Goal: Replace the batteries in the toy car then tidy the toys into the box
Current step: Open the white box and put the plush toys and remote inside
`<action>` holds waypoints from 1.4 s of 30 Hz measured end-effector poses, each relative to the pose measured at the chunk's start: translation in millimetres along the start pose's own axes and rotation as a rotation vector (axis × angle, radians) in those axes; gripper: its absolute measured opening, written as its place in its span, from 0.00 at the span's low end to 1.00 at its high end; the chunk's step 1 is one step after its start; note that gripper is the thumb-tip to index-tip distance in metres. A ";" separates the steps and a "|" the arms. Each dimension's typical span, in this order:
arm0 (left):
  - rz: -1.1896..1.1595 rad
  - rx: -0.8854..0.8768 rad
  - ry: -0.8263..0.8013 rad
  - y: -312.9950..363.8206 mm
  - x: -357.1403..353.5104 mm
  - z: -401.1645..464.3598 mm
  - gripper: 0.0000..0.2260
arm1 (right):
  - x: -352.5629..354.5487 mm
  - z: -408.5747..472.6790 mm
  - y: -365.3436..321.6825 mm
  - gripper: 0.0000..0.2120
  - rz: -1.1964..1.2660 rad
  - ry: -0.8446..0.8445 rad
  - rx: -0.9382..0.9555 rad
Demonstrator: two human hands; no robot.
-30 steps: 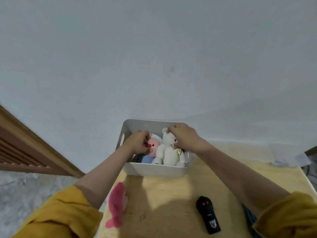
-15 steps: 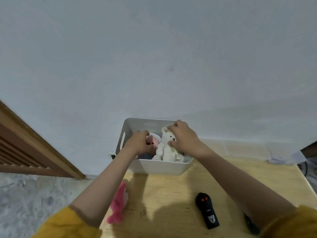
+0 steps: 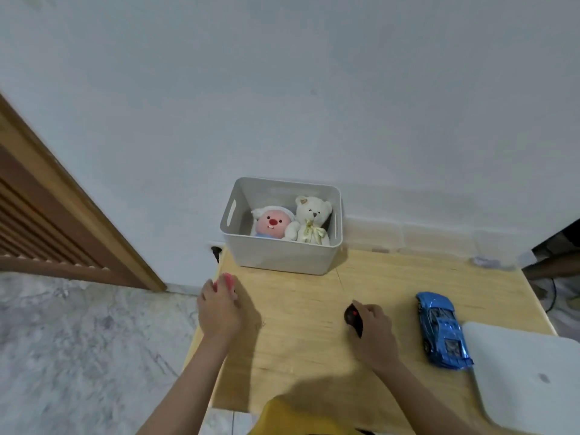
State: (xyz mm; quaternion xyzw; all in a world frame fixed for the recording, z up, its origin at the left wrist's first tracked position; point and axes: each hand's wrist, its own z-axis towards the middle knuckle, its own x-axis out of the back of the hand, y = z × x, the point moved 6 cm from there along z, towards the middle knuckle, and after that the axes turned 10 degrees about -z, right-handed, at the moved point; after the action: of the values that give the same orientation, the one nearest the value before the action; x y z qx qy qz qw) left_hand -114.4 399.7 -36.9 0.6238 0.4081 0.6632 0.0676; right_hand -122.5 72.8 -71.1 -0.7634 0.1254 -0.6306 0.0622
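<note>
One grey box (image 3: 282, 257) at frame centre, against the wall, on a wooden table (image 3: 301, 309). Two plush toys inside: pink-faced plush (image 3: 271, 224) on the left, cream teddy bear (image 3: 310, 222) on the right, touching. One blue toy car (image 3: 442, 332) lower right on the table, just beside a white pad (image 3: 527, 378). One pink plush (image 3: 227, 282) at the table's left edge, one black remote (image 3: 353, 317) at centre-right. Left hand (image 3: 218, 309) curled over the pink plush, gripping it. Right hand (image 3: 375, 329) curled round the black remote, fingers wrapped on its far side.
</note>
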 end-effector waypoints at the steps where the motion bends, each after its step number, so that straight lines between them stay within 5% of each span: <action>1: 0.005 0.013 -0.012 -4.0 -1.4 -5.1 0.19 | 0.3 -3.9 0.0 0.26 0.003 0.003 -0.005; 4: -0.011 0.015 0.004 -7.6 1.3 -17.8 0.17 | 2.4 -12.0 -1.4 0.23 0.062 -0.001 -0.041; 9: -0.018 0.102 -0.076 -11.9 -2.3 -26.5 0.30 | -1.2 -26.8 2.0 0.24 0.143 -0.003 -0.036; 16: -0.232 0.150 -0.086 -13.4 -9.3 -41.3 0.29 | 4.9 -51.8 11.7 0.23 0.277 0.134 -0.092; 21: -0.343 0.007 -0.061 4.6 -11.2 -52.9 0.31 | 12.6 -63.1 16.6 0.24 0.355 0.216 -0.109; 30: -0.710 -0.236 0.070 81.7 31.3 -42.9 0.29 | 77.8 -49.6 -21.4 0.23 0.408 0.504 0.125; 42: -0.754 -0.427 0.083 150.8 88.9 16.0 0.21 | 158.1 24.8 -110.4 0.22 0.615 0.452 0.249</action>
State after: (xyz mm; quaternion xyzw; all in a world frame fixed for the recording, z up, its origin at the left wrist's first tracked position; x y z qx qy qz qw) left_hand -55.9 361.1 124.3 0.3760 0.4632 0.6863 0.4161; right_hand -58.4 134.6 101.7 -0.5187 0.2813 -0.7451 0.3109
